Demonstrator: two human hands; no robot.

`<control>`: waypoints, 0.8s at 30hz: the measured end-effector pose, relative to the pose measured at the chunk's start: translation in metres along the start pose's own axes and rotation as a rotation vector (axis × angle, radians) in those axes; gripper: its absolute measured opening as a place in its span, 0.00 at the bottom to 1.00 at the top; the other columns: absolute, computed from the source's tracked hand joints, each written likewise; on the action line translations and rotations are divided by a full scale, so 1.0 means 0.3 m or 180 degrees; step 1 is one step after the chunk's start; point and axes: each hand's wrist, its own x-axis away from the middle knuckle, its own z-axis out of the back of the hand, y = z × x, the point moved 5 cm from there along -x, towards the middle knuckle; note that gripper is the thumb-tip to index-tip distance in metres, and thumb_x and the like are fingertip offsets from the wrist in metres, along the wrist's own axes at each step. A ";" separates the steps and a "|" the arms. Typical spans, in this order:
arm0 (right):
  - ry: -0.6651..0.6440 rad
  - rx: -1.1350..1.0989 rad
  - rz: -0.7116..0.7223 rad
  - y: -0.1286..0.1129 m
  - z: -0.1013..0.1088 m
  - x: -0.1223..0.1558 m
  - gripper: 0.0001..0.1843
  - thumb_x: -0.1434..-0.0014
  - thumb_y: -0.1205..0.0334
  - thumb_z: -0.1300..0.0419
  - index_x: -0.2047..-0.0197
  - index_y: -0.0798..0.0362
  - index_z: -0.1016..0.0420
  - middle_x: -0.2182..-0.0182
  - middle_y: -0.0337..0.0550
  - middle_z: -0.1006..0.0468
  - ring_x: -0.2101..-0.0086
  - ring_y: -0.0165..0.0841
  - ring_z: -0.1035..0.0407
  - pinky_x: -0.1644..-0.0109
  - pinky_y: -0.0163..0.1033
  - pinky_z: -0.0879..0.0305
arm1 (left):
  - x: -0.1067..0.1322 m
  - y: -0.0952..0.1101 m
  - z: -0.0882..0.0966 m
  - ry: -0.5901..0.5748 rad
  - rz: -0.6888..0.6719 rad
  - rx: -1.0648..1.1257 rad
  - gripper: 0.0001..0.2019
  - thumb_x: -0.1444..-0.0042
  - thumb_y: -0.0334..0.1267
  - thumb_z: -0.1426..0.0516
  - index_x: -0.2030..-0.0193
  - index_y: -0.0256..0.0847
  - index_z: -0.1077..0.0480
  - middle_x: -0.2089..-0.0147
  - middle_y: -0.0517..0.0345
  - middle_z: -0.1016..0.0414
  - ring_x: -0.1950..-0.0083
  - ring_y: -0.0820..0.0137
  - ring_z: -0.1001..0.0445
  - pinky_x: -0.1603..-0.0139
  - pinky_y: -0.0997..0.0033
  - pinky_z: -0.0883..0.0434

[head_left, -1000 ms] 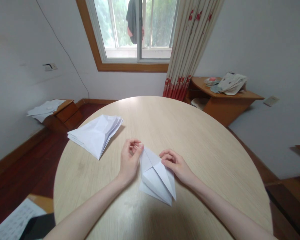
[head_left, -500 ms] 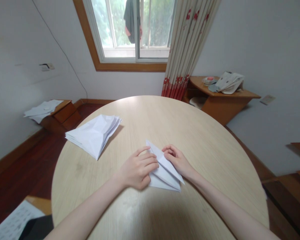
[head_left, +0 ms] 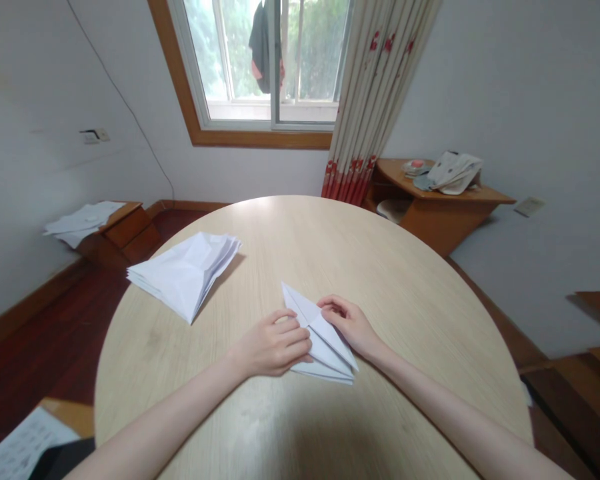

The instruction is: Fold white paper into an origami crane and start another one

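A folded white paper piece lies on the round wooden table, pointed end toward the window. My left hand rests on its left side, fingers curled and pressing the paper flat. My right hand is at its right edge, fingers bent and pinching the upper flap. A stack of several folded white papers sits apart on the table's left side.
A low wooden corner shelf with cloth and small items stands at the back right, beside a striped curtain. A small wooden stand with papers is on the floor at left. A printed sheet shows at the bottom left.
My left hand moved from beside the paper's tip onto its left side and pressed it flat. The paper turned slightly and lies flatter. My right hand stayed on the right edge.
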 end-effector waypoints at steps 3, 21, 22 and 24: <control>-0.0048 0.0051 0.0087 -0.002 -0.005 -0.002 0.08 0.48 0.58 0.43 0.67 0.52 0.28 0.73 0.37 0.28 0.70 0.32 0.34 0.63 0.38 0.39 | -0.004 0.003 -0.006 -0.0046 -0.0076 -0.0048 0.13 0.32 0.41 0.52 0.63 0.40 0.31 0.64 0.57 0.23 0.62 0.69 0.28 0.50 0.65 0.39; -0.0618 0.1432 0.1541 -0.110 -0.060 0.113 0.09 0.35 0.66 0.54 0.60 0.52 0.32 0.65 0.47 0.26 0.63 0.37 0.32 0.59 0.42 0.36 | -0.004 0.020 -0.018 -0.0503 0.0386 -0.0287 0.07 0.38 0.33 0.51 0.67 0.39 0.35 0.67 0.55 0.29 0.64 0.65 0.32 0.60 0.62 0.39; -0.0681 0.1452 0.1470 -0.102 -0.064 0.110 0.10 0.36 0.67 0.54 0.61 0.52 0.32 0.66 0.47 0.26 0.64 0.36 0.33 0.59 0.42 0.36 | -0.007 0.021 -0.016 -0.0512 0.0385 -0.0251 0.07 0.38 0.33 0.51 0.66 0.39 0.35 0.65 0.53 0.29 0.62 0.64 0.32 0.60 0.62 0.39; -0.0789 0.1481 0.1391 -0.088 -0.067 0.104 0.11 0.37 0.69 0.55 0.64 0.52 0.33 0.67 0.45 0.27 0.65 0.36 0.34 0.59 0.42 0.36 | -0.012 0.021 -0.013 -0.0492 0.0385 -0.0154 0.08 0.37 0.34 0.53 0.64 0.38 0.34 0.62 0.51 0.28 0.60 0.63 0.31 0.60 0.63 0.37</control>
